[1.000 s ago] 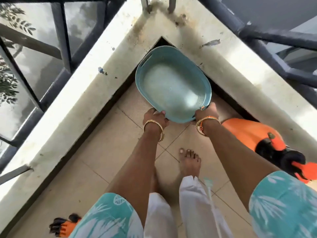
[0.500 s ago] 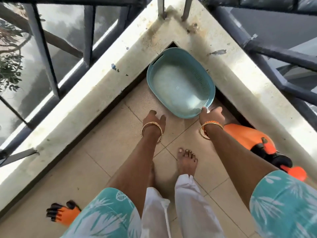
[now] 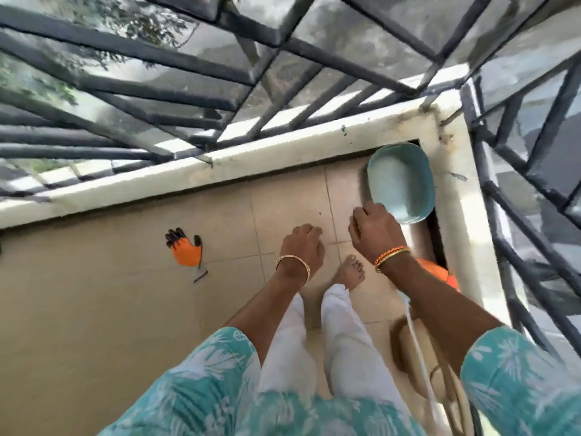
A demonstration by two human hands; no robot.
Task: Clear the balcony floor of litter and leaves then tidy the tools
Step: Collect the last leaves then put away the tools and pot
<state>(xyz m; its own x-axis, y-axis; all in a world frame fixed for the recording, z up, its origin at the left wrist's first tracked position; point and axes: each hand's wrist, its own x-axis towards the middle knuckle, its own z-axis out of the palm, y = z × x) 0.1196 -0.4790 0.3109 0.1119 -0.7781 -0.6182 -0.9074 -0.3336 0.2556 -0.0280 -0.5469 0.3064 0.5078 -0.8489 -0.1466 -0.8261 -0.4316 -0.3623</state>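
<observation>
Nearby – orange glove (image 3: 187,253), teal basin (image 3: 401,184) cornered.

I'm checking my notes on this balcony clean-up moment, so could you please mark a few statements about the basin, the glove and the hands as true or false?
1. The teal basin sits in the corner of the balcony, by the white ledge. True.
2. The right hand grips the basin's rim. False: it is just short of the rim and holds nothing, fingers loosely curled.
3. An orange and black glove lies on the floor tiles to the left of the left hand. True.
4. The left hand holds the glove. False: it holds nothing, and the glove lies apart from it.
5. The person wears shoes. False: a bare foot shows below the white trousers.
</observation>
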